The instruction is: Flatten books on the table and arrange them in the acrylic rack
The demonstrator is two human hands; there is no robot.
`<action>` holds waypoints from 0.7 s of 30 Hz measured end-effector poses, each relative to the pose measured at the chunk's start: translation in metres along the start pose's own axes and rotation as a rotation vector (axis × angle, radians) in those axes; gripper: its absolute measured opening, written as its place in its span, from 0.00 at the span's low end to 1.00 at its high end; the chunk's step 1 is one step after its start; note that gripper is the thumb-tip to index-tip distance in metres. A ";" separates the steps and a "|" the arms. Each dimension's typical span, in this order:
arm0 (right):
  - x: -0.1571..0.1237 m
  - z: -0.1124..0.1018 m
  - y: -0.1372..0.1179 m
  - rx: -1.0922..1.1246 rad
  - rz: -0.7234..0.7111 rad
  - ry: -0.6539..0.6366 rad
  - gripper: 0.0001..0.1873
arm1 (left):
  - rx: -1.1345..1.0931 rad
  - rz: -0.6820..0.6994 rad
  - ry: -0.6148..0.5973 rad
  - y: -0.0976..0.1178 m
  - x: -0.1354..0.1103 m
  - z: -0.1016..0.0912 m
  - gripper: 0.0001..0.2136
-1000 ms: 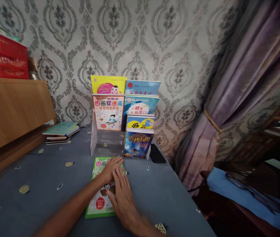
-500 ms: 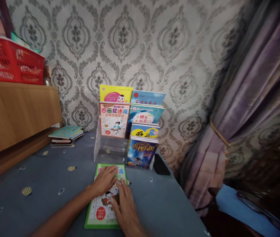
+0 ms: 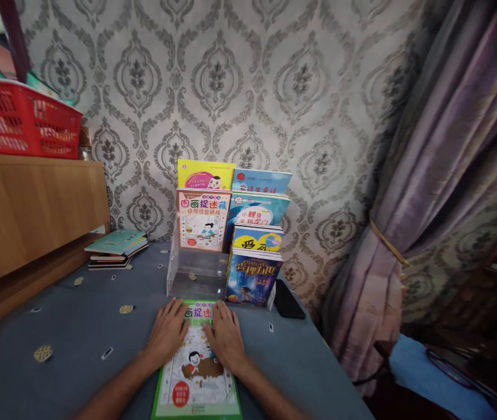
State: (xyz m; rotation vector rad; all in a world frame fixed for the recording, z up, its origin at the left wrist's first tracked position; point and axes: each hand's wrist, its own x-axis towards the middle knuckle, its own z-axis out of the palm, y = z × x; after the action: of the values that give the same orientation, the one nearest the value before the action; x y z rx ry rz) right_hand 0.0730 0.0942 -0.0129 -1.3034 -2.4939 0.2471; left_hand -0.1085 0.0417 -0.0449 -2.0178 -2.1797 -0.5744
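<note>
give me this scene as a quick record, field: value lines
left hand: flat, fingers spread, on left edge of the green-bordered book
right hand: flat on the book's right side
book: face up on the blue-grey tablecloth, before the clear rack
rack: six upright books, front left tiers bare
phone: black, right of rack
far left: book stack; red basket on wooden cabinet

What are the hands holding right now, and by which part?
Nothing is gripped: the left hand and right hand lie flat on the upper corners of the green-bordered book.
</note>
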 end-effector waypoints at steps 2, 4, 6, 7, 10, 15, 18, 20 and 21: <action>0.007 0.001 0.003 -0.011 -0.004 0.058 0.28 | 0.009 -0.024 0.011 0.000 0.000 0.001 0.20; 0.010 0.005 0.005 -0.021 -0.016 0.103 0.26 | 0.016 -0.040 0.010 0.000 -0.001 0.002 0.20; 0.010 0.007 0.007 -0.030 -0.019 0.120 0.26 | 0.016 -0.043 -0.007 0.000 -0.001 0.001 0.20; 0.010 0.008 0.007 -0.035 -0.018 0.120 0.26 | 0.014 -0.044 -0.016 0.000 -0.001 0.001 0.20; 0.009 0.007 0.006 -0.051 -0.019 0.111 0.26 | 0.006 -0.043 -0.024 0.001 -0.001 -0.001 0.20; 0.009 0.006 0.005 -0.059 -0.007 0.073 0.27 | -0.002 -0.044 -0.021 0.001 -0.001 -0.003 0.20; 0.009 0.009 0.007 -0.046 -0.019 0.084 0.27 | 0.024 -0.059 -0.016 0.001 -0.001 -0.005 0.20; 0.009 0.012 0.007 -0.044 -0.012 0.081 0.27 | 0.044 -0.078 -0.023 0.001 -0.001 -0.007 0.21; 0.009 0.013 0.008 -0.044 -0.002 0.071 0.27 | 0.051 -0.085 -0.026 0.002 -0.001 -0.008 0.21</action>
State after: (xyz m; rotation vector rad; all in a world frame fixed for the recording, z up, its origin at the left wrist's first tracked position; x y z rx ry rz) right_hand 0.0691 0.1062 -0.0253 -1.3036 -2.4541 0.1432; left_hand -0.1078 0.0379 -0.0377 -1.9265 -2.2796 -0.4993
